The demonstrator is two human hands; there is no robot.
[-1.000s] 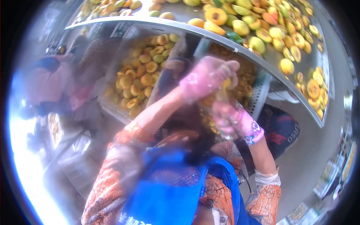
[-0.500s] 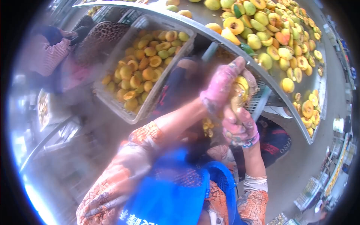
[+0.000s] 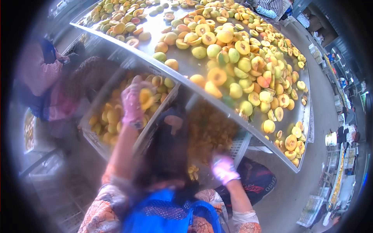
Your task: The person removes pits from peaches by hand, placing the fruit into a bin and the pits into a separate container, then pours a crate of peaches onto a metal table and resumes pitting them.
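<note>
My left hand (image 3: 132, 103), in a pink glove, is over a pale plastic crate (image 3: 93, 140) heaped with yellow and green peaches, many of them halved. A halved peach (image 3: 146, 98) is at its fingers and seems to be in their hold. Lower and to the right, my right hand (image 3: 224, 169), also gloved in pink, is smeared by motion beside a light green basket (image 3: 240, 146) under the table edge. Its fingers cannot be made out. A blurred brownish heap (image 3: 211, 130) lies between the hands.
A metal table (image 3: 158, 24) with a raised rim carries many whole and halved peaches ahead of me. Another person (image 3: 39, 81) sits at the left near a white bucket (image 3: 37, 132). A blue apron (image 3: 155, 213) covers my lap.
My hands were together around a yellow fruit below the table rim. They have parted: the left moved left over the crate, the right dropped lower. The view has shifted, showing more table.
</note>
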